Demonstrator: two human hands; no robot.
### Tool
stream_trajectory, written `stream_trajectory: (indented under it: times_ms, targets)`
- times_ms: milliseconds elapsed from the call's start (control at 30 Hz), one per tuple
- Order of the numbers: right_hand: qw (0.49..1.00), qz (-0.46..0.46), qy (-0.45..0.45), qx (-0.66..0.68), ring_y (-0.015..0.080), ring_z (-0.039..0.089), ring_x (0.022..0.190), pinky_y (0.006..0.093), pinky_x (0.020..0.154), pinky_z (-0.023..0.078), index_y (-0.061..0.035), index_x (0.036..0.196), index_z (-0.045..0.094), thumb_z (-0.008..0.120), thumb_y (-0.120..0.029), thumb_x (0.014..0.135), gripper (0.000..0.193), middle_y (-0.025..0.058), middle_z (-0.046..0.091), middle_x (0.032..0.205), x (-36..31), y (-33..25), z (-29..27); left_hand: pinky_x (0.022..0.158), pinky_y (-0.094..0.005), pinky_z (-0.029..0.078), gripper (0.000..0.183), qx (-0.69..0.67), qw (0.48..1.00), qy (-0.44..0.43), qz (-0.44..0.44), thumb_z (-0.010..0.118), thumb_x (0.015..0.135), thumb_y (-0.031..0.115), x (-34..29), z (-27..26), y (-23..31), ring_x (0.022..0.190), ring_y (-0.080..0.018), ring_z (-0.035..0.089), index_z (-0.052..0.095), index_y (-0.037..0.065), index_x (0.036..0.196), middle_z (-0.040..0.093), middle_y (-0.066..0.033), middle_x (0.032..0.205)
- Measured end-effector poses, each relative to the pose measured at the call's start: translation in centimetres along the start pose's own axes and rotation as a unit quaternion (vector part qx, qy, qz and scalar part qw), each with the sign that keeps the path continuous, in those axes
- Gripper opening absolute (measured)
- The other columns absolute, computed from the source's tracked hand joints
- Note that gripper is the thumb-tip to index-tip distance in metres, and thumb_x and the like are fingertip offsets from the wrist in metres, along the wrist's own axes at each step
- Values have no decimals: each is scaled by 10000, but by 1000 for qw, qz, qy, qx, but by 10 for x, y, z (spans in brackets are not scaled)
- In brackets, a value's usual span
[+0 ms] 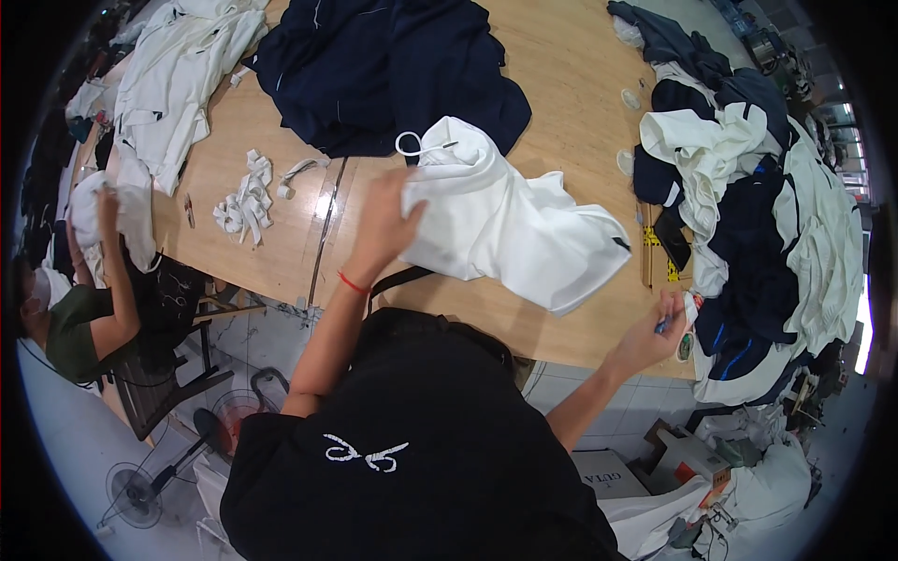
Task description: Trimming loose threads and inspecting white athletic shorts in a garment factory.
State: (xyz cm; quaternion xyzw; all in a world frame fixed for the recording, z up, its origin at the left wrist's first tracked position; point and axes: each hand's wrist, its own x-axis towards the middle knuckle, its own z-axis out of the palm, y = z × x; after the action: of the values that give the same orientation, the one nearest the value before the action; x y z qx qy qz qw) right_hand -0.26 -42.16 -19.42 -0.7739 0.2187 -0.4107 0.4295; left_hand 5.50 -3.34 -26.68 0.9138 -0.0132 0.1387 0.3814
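We see a big wooden table [571, 93] under the white top [505, 220], and we think it makes a good flat bed for it. To the right of the white top, we see a large pile of clothes [814, 224], perhaps heaped there to leave some working room. Past the white top's far end are dark blue clothes [393, 75], and the white top lies partly over them. Far to the left of the white top are more white clothes [178, 75], maybe put with others of the same colour.

Our left hand [382, 220] is at the white top's left edge, fingers apart. It is blurry, so we cannot tell if it touches. Our right hand [650, 335] is off the white top's right end, fingers bent around a small blue thing [663, 325], maybe so it won't drop.

Left of the white top, white strips [248, 201] sit in a little heap, perhaps so they don't get lost. A thin cord [435, 148] loops out at the white top's far end.
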Motion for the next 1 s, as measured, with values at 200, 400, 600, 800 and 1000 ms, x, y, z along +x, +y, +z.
stream_trajectory:
  times_ms: [200, 400, 600, 800, 1000]
  targets:
    - [988, 100, -111, 23, 161, 661, 1044, 306, 990, 486, 49, 1255, 667, 597, -85, 1084, 228, 135, 748, 1100, -14, 1, -6, 972, -460, 516, 351, 149, 979, -111, -78, 802, 881, 117, -4, 12, -49, 1121, -367, 643, 637, -8, 1166, 674, -230, 1182]
    - [966, 190, -134, 113, 28, 464, 668, 221, 614, 347, 9, 1256, 688, 627, -136, 1086, 231, 81, 757, 1007, -30, -22, 20, 769, -294, 509, 108, -487, 847, -202, -68, 757, 949, 47, 24, -48, 85, 847, -151, 668, 671, 3, 998, 695, -89, 979]
    - [950, 216, -151, 167, -29, 297, 516, 193, 450, 191, -3, 1250, 702, 645, -187, 1088, 252, 67, 754, 962, -28, -33, 14, 890, -385, 497, 262, 21, 996, -12, 84, 840, 847, 165, 32, -14, -3, 1014, -304, 608, 716, 36, 1037, 661, -122, 992]
    - [956, 246, -133, 91, -28, 289, 501, 190, 442, 179, -40, 1214, 715, 619, -159, 1094, 195, 26, 746, 940, -18, -9, -12, 895, -405, 504, 365, 121, 978, -153, -80, 885, 795, 243, -4, -9, -32, 995, -298, 623, 702, 48, 1043, 660, -155, 1075]
    - [941, 241, -169, 167, -23, 306, 500, 193, 444, 197, -21, 1239, 709, 612, -164, 1099, 223, 57, 740, 935, -18, -11, 0, 878, -316, 536, 353, -709, 675, -195, -56, 792, 973, 290, 22, -54, 121, 1057, -190, 685, 692, -2, 1143, 732, -119, 1111]
